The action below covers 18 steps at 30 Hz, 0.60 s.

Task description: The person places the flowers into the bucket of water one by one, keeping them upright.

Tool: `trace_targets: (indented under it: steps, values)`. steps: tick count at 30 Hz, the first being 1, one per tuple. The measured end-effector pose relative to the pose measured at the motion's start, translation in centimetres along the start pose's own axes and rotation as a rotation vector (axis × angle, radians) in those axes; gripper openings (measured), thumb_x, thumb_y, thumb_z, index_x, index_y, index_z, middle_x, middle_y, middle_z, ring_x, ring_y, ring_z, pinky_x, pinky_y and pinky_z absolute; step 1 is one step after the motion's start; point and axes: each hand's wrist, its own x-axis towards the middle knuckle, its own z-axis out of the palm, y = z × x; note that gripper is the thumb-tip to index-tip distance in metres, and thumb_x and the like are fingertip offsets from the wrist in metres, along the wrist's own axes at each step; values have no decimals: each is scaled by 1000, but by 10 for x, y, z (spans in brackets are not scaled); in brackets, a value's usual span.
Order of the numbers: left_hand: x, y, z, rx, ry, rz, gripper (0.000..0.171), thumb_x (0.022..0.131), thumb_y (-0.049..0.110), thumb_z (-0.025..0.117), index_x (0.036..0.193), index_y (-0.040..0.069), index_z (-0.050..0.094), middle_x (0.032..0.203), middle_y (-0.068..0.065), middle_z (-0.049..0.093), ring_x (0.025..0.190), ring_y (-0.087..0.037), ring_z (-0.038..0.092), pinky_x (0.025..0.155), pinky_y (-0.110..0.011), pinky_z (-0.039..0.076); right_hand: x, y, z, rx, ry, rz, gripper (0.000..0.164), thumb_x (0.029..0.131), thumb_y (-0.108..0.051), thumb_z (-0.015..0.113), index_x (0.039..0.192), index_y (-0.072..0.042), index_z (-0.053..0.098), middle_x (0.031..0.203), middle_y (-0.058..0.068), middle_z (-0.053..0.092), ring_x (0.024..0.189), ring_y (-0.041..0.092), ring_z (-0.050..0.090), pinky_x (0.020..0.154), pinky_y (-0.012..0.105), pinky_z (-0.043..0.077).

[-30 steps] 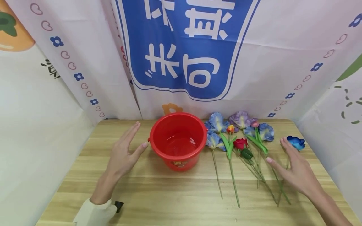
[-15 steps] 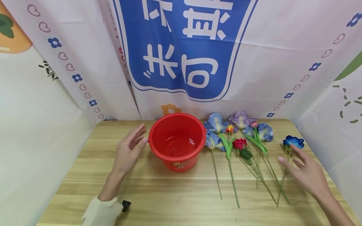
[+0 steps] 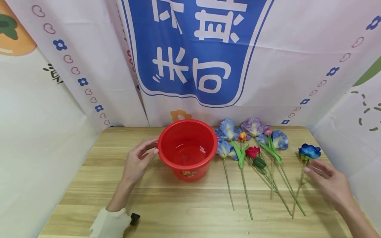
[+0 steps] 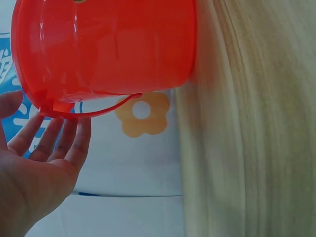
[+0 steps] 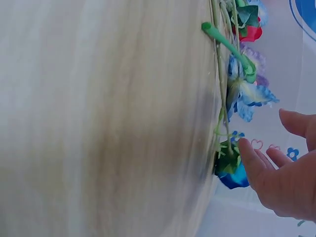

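A red bucket (image 3: 187, 145) stands upright on the wooden table. At its left side is my left hand (image 3: 140, 160), thumb by the rim and fingers bent a little. In the left wrist view, the fingertips (image 4: 83, 123) reach the bucket's red handle (image 4: 106, 110); whether they touch it I cannot tell. My right hand (image 3: 333, 183) hovers close to the stem of a blue artificial rose (image 3: 309, 151), holding nothing. Its fingers are loosely bent, with the thumb apart. In the right wrist view, the rose's blue petals (image 5: 234, 177) are partly behind that hand.
Right of the bucket lie several artificial flowers: blue irises (image 3: 227, 129), a purple iris (image 3: 254, 126), a red rose (image 3: 253, 151), an orange tulip (image 3: 242, 136) and a pink tulip (image 3: 268, 131). Fabric walls (image 3: 282, 76) enclose the table (image 3: 190, 208). A black object (image 3: 135, 218) is by the left sleeve.
My left hand has moved right to the bucket's side. My right hand has drawn back toward the right and front, uncovering the blue rose. The bucket and flowers stay in place.
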Motion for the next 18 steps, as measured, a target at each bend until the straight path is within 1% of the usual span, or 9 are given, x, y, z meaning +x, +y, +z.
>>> trace_targets:
  steps: [1,4,8,11,13,14,16,18]
  values:
    - [-1,0,0,-5,1,-2,40,102,4,71,141,-1,66,143,-22,67,124,0,66,97,-18,59,1,1,0,18,-12,5,83,103,-41,73,160,7,38,105,-48,57,91,-29,56,74,7,56]
    - [-1,-1,1,-12,6,-12,39,102,4,70,141,-2,66,143,-24,66,123,-1,65,97,-18,59,6,4,-1,78,-57,28,83,104,-34,73,160,13,33,101,-46,58,90,-24,61,77,13,61]
    - [-2,-3,2,-15,9,-21,39,102,4,70,140,-3,65,141,-26,66,122,-1,66,96,-18,60,16,7,-5,177,-135,105,87,106,-28,71,161,18,22,98,-43,60,90,-16,67,82,20,64]
    - [-2,-3,2,-19,11,-24,39,102,3,70,140,-3,65,141,-25,67,122,-1,66,97,-18,60,24,10,-8,249,-186,160,89,106,-26,71,163,17,18,97,-40,63,90,-13,68,84,21,65]
    - [-2,-3,2,-22,12,-25,39,102,4,71,141,-2,66,141,-24,67,122,-2,66,97,-18,60,28,12,-10,285,-202,186,88,105,-25,72,163,15,19,97,-39,64,90,-13,69,84,22,65]
    - [-3,-3,2,-24,12,-26,40,102,4,71,141,-1,66,141,-23,67,122,-2,66,96,-18,60,30,13,-10,293,-210,194,88,105,-25,72,164,14,20,97,-38,65,90,-12,70,84,22,65]
    - [-3,-3,2,-24,9,-27,40,102,5,71,142,-1,65,142,-22,67,122,-3,66,97,-18,60,33,15,-10,302,-219,219,85,104,-27,73,164,8,26,97,-38,66,91,-12,70,85,23,65]
    - [-3,-3,1,-24,6,-30,41,103,6,71,143,0,65,142,-22,67,123,-3,65,96,-18,60,37,16,-10,280,-224,229,85,103,-30,74,164,6,28,96,-39,66,91,-12,70,85,24,65]
